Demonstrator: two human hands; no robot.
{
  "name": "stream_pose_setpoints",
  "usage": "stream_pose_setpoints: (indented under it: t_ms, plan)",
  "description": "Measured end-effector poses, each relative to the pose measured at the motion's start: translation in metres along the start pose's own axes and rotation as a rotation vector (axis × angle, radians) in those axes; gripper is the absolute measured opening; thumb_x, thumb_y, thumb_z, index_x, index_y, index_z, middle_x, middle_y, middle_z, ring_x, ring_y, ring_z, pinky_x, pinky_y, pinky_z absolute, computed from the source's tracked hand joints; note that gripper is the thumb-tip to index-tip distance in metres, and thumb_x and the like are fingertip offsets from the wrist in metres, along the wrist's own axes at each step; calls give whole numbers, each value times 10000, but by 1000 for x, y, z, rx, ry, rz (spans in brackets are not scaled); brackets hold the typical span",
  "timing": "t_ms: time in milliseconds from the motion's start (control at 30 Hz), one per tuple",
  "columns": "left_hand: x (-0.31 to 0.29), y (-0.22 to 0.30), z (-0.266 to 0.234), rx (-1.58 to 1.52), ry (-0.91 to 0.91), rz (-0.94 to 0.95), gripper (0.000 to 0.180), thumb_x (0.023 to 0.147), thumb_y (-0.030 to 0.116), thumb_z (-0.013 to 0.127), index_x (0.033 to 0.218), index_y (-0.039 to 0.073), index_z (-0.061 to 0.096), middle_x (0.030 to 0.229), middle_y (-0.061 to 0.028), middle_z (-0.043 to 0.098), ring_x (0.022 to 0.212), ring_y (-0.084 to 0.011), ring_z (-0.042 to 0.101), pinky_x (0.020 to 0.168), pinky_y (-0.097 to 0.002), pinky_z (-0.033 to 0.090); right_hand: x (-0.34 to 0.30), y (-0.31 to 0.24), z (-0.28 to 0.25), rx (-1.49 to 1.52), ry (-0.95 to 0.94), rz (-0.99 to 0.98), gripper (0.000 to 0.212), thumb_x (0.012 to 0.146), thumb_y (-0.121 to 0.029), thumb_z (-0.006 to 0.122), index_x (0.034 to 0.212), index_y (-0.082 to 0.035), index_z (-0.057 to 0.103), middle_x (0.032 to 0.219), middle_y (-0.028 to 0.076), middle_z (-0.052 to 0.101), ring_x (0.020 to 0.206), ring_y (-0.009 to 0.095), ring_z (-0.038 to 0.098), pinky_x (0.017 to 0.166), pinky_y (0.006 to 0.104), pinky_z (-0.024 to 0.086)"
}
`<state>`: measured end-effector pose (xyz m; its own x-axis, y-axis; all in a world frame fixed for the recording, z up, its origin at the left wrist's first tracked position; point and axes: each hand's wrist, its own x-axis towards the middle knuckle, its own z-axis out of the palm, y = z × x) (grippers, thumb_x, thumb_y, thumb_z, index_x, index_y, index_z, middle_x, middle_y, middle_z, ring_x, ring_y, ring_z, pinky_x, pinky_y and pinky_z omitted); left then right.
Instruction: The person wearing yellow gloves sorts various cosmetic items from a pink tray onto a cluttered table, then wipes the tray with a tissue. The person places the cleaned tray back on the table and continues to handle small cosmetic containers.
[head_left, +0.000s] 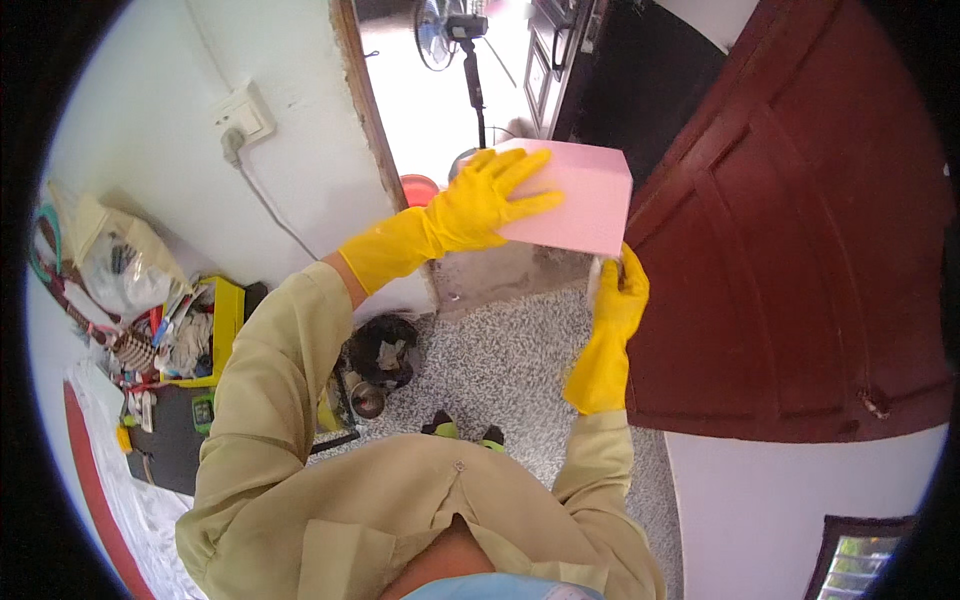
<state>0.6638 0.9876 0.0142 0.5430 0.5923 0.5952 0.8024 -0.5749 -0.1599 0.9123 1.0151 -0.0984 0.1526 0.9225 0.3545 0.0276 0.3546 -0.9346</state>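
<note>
A flat pink box with a cut-off corner is held up in front of me, near the doorway. My left hand, in a yellow rubber glove, holds it at its left side, fingers spread across its face. The far side of that grip is hidden. My right hand, gloved the same way, is closed at the box's lower right corner. A thin white thing shows along the inside of its fingers; its kind is too small to tell.
A dark red wooden door stands to the right. Beyond the doorway is a standing fan. At the left, a yellow box full of odds and ends sits by a plugged-in cord. A black bin stands on the speckled floor.
</note>
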Motion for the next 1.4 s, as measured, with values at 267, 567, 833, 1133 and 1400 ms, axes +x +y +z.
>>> stream_pose_setpoints:
  t_ms: [267, 567, 833, 1133, 1400]
  plan:
    - [2, -26, 79, 148, -230, 119, 661, 781, 139, 544, 1378, 377, 390, 1435, -159, 351, 1271, -378, 400, 1020, -570, 308, -69, 18, -99, -308, 184, 268, 225, 884, -29, 525, 1071, 22, 638, 1032, 88, 662, 942, 161, 604, 852, 276, 451]
    - [-2, -61, 150, 129, -95, 97, 602, 741, 201, 580, 1313, 363, 483, 1372, -134, 437, 1231, -330, 443, 997, -537, 329, -71, 165, -130, -236, 200, 453, 234, 923, -137, 545, 1061, 26, 639, 1065, 91, 657, 936, 170, 606, 827, 281, 456]
    - [-137, -61, 268, 39, -666, 303, 432, 842, 269, 455, 1255, 395, 485, 1309, -99, 488, 1146, -319, 498, 969, -559, 347, -15, 193, -118, -477, -160, 390, 279, 838, -13, 549, 1104, 15, 629, 1098, 145, 639, 986, 243, 602, 877, 316, 462]
    - [-125, -43, 289, 34, -550, 204, 443, 847, 271, 450, 1276, 381, 456, 1341, -97, 468, 1172, -360, 474, 946, -563, 386, 34, 228, -148, -478, -112, 666, 284, 879, -70, 541, 1134, 35, 608, 1105, 136, 649, 986, 225, 609, 874, 312, 460]
    - [-61, -65, 255, -196, -1010, -432, 757, 648, 272, 751, 1342, 247, 451, 1238, -159, 487, 1125, -396, 486, 938, -500, 387, 54, 226, -93, -317, -236, 616, 284, 870, -63, 565, 1133, 35, 610, 1079, 122, 652, 978, 202, 607, 870, 297, 457]
